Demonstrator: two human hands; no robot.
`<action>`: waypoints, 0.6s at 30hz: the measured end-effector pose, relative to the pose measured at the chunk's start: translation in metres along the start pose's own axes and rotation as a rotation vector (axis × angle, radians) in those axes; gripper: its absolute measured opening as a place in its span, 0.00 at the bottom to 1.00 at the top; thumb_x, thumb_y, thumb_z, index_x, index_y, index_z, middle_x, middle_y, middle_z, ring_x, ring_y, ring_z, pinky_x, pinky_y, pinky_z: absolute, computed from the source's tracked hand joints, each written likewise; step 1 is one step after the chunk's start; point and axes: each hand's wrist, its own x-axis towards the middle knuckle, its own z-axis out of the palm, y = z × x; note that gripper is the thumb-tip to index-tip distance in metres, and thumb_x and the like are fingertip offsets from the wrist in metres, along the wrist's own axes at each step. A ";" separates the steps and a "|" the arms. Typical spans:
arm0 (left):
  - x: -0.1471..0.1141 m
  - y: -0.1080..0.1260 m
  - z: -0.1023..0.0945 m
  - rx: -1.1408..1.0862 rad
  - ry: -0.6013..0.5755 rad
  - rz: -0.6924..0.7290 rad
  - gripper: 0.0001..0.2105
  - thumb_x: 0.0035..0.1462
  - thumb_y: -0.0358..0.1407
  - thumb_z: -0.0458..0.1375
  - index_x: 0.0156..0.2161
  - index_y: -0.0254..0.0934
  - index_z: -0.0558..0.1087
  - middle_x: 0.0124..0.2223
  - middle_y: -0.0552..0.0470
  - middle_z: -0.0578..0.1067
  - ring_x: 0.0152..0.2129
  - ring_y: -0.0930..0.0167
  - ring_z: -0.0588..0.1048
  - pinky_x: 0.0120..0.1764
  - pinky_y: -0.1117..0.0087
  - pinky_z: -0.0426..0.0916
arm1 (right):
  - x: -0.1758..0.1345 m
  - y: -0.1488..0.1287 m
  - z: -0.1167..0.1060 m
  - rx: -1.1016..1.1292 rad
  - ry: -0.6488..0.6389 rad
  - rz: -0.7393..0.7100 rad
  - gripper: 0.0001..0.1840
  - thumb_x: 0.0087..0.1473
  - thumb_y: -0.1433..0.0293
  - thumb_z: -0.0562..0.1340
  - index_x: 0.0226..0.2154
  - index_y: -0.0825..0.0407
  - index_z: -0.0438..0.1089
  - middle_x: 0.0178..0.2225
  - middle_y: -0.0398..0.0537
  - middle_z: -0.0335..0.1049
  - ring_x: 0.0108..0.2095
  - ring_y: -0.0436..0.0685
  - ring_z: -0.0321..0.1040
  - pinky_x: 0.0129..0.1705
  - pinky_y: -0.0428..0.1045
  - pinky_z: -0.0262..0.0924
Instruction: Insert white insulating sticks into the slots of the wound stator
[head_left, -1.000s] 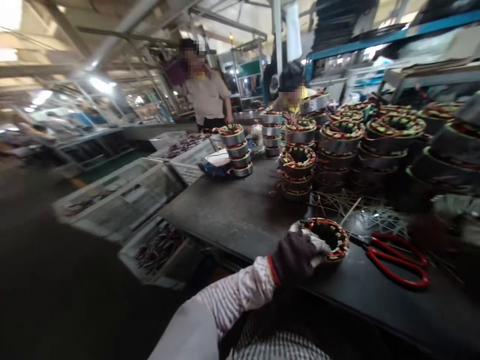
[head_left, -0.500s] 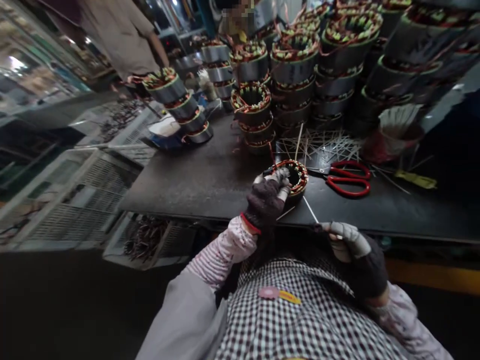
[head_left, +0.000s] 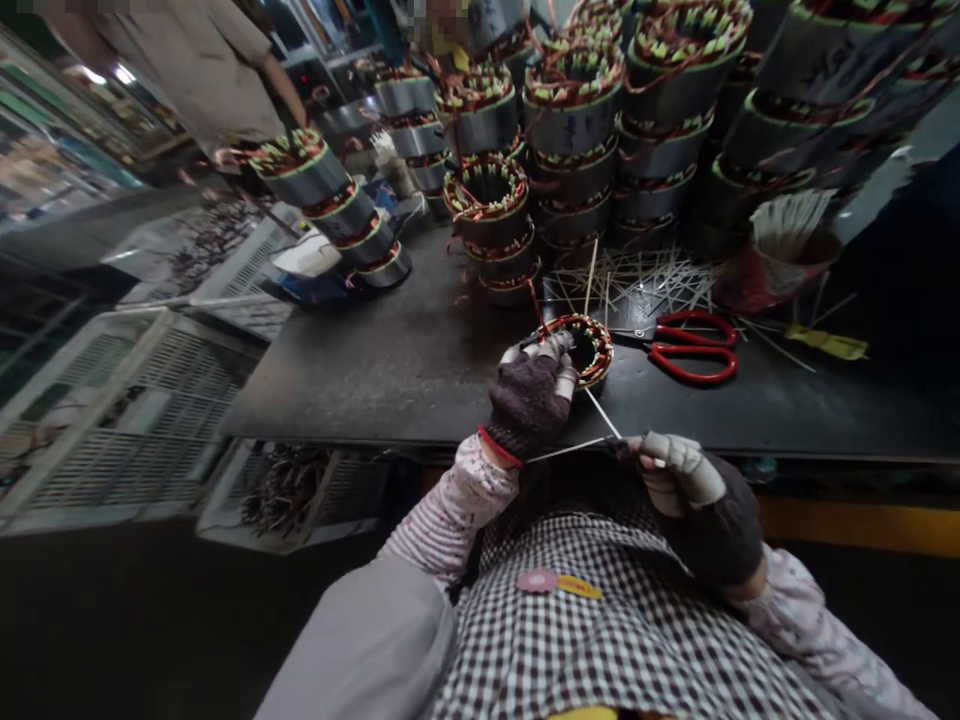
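Note:
My left hand (head_left: pixel 531 390), in a dark glove with pale-wrapped fingers, grips the near left side of a wound motor stator (head_left: pixel 596 375) at the table edge. Orange copper windings with pale green tabs ring the stator's dark opening. From its near side a white cord (head_left: pixel 602 412) runs taut to my right hand (head_left: pixel 686 475), whose fingers are pinched closed just beyond the table edge. Another pale strand stretches between those fingers and my left wrist. Something small and dark shows at the right fingertips; I cannot make out what it is. Red-handled scissors (head_left: pixel 694 377) lie right of the stator.
Several stacks of wound stators (head_left: pixel 570 130) fill the back of the table (head_left: pixel 337 370). Loose pale strips (head_left: pixel 637 280) lie before them, near a red container (head_left: pixel 776 270) of strips and a yellow strip (head_left: pixel 825 342). Plastic crates (head_left: pixel 97 400) and a person (head_left: pixel 195 80) are at left.
My right hand has shifted slightly left and up. A pale strand now spans from its fingers to my left wrist. My left hand stays on the stator; the whole view has shifted a little.

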 end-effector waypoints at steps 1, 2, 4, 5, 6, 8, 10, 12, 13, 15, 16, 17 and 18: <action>0.001 0.001 0.000 -0.003 -0.002 -0.002 0.19 0.77 0.36 0.57 0.64 0.33 0.82 0.59 0.38 0.87 0.59 0.55 0.85 0.69 0.48 0.75 | -0.001 -0.001 -0.001 -0.001 -0.008 0.014 0.24 0.70 0.76 0.66 0.62 0.39 0.79 0.46 0.48 0.88 0.42 0.62 0.88 0.43 0.53 0.86; 0.001 0.001 0.000 -0.005 -0.007 -0.004 0.19 0.77 0.36 0.57 0.64 0.33 0.82 0.59 0.38 0.87 0.59 0.55 0.85 0.69 0.48 0.75 | -0.001 0.000 -0.001 -0.003 -0.028 0.036 0.22 0.71 0.75 0.66 0.62 0.40 0.79 0.46 0.49 0.88 0.41 0.62 0.88 0.43 0.53 0.86; 0.003 0.003 0.000 -0.007 -0.021 -0.015 0.19 0.76 0.36 0.57 0.64 0.34 0.82 0.59 0.39 0.87 0.59 0.55 0.85 0.69 0.48 0.74 | 0.000 0.006 0.002 -0.005 -0.072 0.106 0.16 0.73 0.72 0.65 0.58 0.43 0.81 0.45 0.52 0.88 0.41 0.62 0.87 0.44 0.55 0.87; 0.004 0.003 0.000 -0.007 -0.027 -0.022 0.19 0.76 0.36 0.58 0.64 0.35 0.82 0.60 0.40 0.87 0.58 0.55 0.85 0.69 0.48 0.74 | 0.001 0.011 0.006 -0.002 -0.088 0.139 0.14 0.73 0.70 0.64 0.57 0.45 0.82 0.46 0.54 0.88 0.43 0.63 0.88 0.46 0.57 0.87; 0.004 0.003 -0.001 -0.006 -0.032 -0.030 0.18 0.76 0.37 0.58 0.64 0.36 0.82 0.60 0.40 0.87 0.59 0.55 0.85 0.70 0.48 0.74 | 0.002 0.016 0.010 0.006 -0.092 0.158 0.13 0.74 0.68 0.64 0.55 0.46 0.82 0.46 0.55 0.87 0.45 0.64 0.87 0.48 0.58 0.87; 0.005 0.004 -0.002 -0.003 -0.038 -0.046 0.17 0.76 0.37 0.59 0.63 0.36 0.83 0.60 0.40 0.87 0.59 0.55 0.84 0.70 0.48 0.74 | 0.004 0.028 0.021 0.043 -0.074 0.146 0.14 0.74 0.67 0.63 0.55 0.47 0.83 0.47 0.57 0.87 0.48 0.64 0.87 0.50 0.58 0.87; 0.005 0.005 -0.004 -0.016 -0.045 -0.058 0.17 0.77 0.37 0.59 0.63 0.35 0.82 0.61 0.39 0.86 0.60 0.55 0.84 0.71 0.48 0.73 | 0.005 0.038 0.033 0.111 -0.055 0.123 0.16 0.75 0.69 0.62 0.56 0.48 0.83 0.51 0.57 0.86 0.50 0.62 0.86 0.51 0.56 0.86; 0.003 0.005 -0.002 -0.072 -0.037 -0.080 0.17 0.77 0.37 0.60 0.63 0.33 0.82 0.61 0.37 0.86 0.62 0.54 0.83 0.73 0.46 0.71 | 0.006 0.044 0.043 0.195 -0.042 0.132 0.16 0.75 0.69 0.61 0.57 0.47 0.83 0.53 0.56 0.85 0.51 0.61 0.86 0.53 0.57 0.85; 0.001 0.004 0.001 -0.130 -0.029 -0.102 0.16 0.76 0.37 0.61 0.63 0.33 0.82 0.61 0.37 0.86 0.62 0.54 0.83 0.73 0.46 0.71 | 0.007 0.045 0.046 0.230 -0.040 0.149 0.15 0.75 0.68 0.62 0.56 0.46 0.83 0.52 0.56 0.85 0.51 0.61 0.85 0.53 0.58 0.85; -0.003 0.002 0.009 -0.319 -0.006 -0.165 0.15 0.75 0.36 0.64 0.61 0.32 0.82 0.57 0.38 0.88 0.58 0.57 0.86 0.69 0.48 0.77 | 0.012 0.046 0.048 0.274 -0.024 0.220 0.12 0.74 0.65 0.65 0.52 0.46 0.84 0.49 0.54 0.86 0.49 0.62 0.85 0.53 0.60 0.85; -0.005 0.000 0.014 -0.428 0.013 -0.199 0.14 0.74 0.35 0.65 0.60 0.32 0.82 0.55 0.39 0.88 0.54 0.59 0.87 0.65 0.51 0.80 | 0.016 0.045 0.048 0.291 0.002 0.280 0.11 0.73 0.62 0.67 0.51 0.46 0.84 0.47 0.53 0.86 0.47 0.62 0.85 0.52 0.60 0.85; -0.007 -0.002 0.019 -0.519 0.033 -0.220 0.13 0.74 0.35 0.66 0.58 0.32 0.82 0.53 0.41 0.89 0.51 0.61 0.88 0.62 0.54 0.82 | 0.020 0.044 0.047 0.312 0.033 0.353 0.11 0.71 0.60 0.70 0.50 0.46 0.83 0.45 0.51 0.86 0.43 0.61 0.85 0.48 0.59 0.85; -0.009 -0.004 0.023 -0.577 0.054 -0.224 0.11 0.73 0.35 0.67 0.55 0.33 0.83 0.52 0.42 0.89 0.50 0.62 0.88 0.60 0.55 0.83 | 0.026 0.043 0.045 0.340 0.062 0.427 0.12 0.69 0.57 0.73 0.48 0.46 0.83 0.43 0.50 0.86 0.40 0.60 0.84 0.44 0.57 0.85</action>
